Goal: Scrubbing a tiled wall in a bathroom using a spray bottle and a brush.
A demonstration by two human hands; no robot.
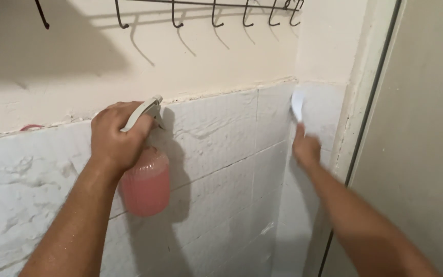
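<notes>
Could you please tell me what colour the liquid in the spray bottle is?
Pink, seen in the head view: the spray bottle in the left hand.

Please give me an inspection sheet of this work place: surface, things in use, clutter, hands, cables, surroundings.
Surface: white tiled wall, rough, with raised white patches.
Things in use: clear plastic spray bottle of pink liquid, white trigger head; blurred white tool against the corner tiles, kind unclear.
Clutter: small pink mark on the tile ledge.
Hands: left hand grips the bottle; right hand holds the white tool.
Cables: nothing seen.
Surroundings: dark metal hook rack on the cream wall above; grey door panel at right.
</notes>
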